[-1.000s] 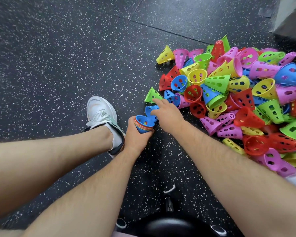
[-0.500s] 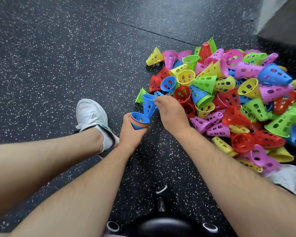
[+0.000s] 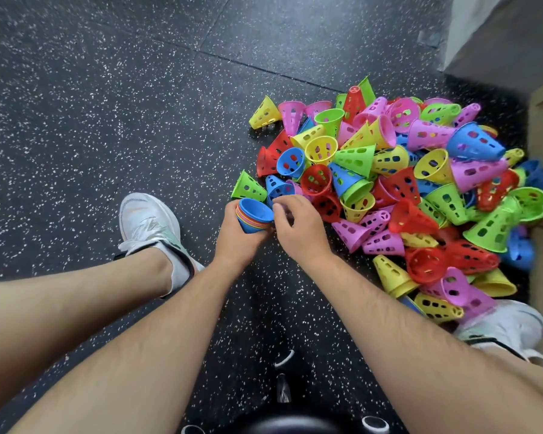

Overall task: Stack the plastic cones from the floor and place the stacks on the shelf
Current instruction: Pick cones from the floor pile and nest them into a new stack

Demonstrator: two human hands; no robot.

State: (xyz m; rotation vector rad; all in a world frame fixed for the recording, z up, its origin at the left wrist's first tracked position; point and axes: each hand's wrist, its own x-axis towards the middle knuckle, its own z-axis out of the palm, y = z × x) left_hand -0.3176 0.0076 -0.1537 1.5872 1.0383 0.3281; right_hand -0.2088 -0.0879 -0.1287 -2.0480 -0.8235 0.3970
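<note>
The stack of nested cones [image 3: 254,225] is being held over the floor [image 3: 107,104], mouths upward, presumably so that further cones can drop in. The left hand [image 3: 237,245] is gripping it, fingers wrapped round its walls. The right hand [image 3: 298,228] is pinching the rim of the top blue cone [image 3: 255,211], apparently seating it. Nothing is lying inside that cone. The pile of loose cones [image 3: 405,189] is lying just beside, within reach and mostly unstacked.
</note>
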